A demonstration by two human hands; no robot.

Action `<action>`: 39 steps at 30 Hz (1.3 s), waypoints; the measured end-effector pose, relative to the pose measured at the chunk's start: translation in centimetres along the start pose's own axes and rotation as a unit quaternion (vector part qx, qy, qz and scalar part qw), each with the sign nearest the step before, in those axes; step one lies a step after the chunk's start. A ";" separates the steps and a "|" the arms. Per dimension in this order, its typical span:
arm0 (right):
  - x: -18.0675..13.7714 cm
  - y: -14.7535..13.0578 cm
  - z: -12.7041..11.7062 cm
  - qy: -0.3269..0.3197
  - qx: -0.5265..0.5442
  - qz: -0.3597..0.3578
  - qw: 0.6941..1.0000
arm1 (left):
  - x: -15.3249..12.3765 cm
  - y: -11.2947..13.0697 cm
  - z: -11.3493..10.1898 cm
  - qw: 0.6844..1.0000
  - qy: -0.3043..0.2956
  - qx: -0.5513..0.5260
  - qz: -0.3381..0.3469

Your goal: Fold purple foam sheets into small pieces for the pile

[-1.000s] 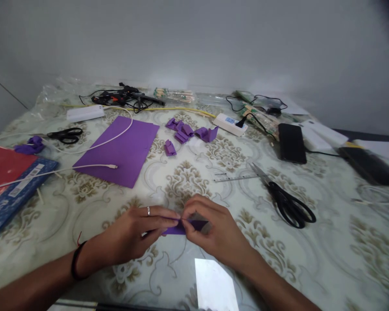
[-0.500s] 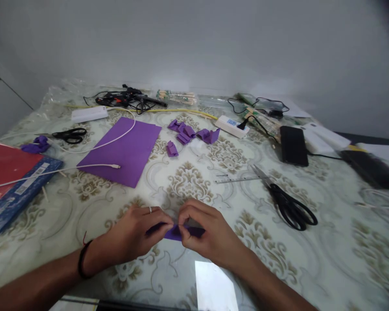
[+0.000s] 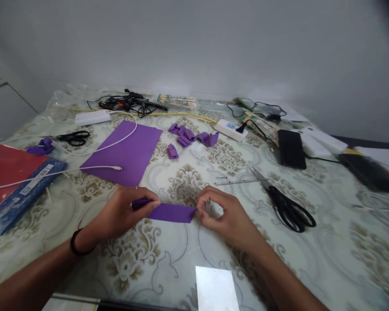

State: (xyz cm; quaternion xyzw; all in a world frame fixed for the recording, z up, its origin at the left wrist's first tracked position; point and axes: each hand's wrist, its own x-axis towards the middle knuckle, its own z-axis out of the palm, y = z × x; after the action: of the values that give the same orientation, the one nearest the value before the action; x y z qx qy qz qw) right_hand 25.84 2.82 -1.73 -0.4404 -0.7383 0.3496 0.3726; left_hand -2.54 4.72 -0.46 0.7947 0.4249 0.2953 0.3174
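A narrow strip of purple paper (image 3: 171,213) is stretched between my hands, low over the patterned tabletop. My left hand (image 3: 126,214) pinches it near its left end, thumb against the fingers, and part of that end is hidden behind the hand. At the other end my right hand (image 3: 222,216) has its thumb and forefinger closed on the strip's right corner. Beyond the hands lie several folded purple paper pieces (image 3: 185,137) and larger purple paper sheets (image 3: 126,149). Black-handled scissors (image 3: 288,205) rest to the right, their blades over a clear ruler (image 3: 235,180).
At left are a red-and-blue packet (image 3: 26,190), smaller scissors (image 3: 74,138), crumpled purple paper (image 3: 42,147) and a white cable (image 3: 84,169). A power strip (image 3: 231,128), a black phone (image 3: 291,149), tangled black cords (image 3: 132,103) and bagged sticks (image 3: 176,101) lie farther back.
My hands have moved apart and slightly away from me. More of the purple strip shows between them, drawn out flat, with my right hand now at its right corner.
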 end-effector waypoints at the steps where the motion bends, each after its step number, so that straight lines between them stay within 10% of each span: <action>1: 0.0 0.0 -0.2 0.005 -0.008 -0.002 1.000 | 0.0 0.0 0.1 1.000 -0.003 -0.001 0.000; 24: -1.1 -1.3 4.2 -0.052 -0.038 -0.060 0.996 | -1.0 1.2 3.2 0.992 -0.061 0.050 0.102; 39: -0.5 -0.7 1.2 -0.054 -0.012 -0.016 0.998 | 0.1 0.4 0.2 0.999 -0.040 0.018 0.019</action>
State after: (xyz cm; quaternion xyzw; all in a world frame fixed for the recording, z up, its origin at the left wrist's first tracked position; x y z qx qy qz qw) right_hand 24.66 1.89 -1.80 -0.4136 -0.7684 0.3576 0.3326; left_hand -2.13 4.53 -0.24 0.8195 0.4016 0.2618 0.3140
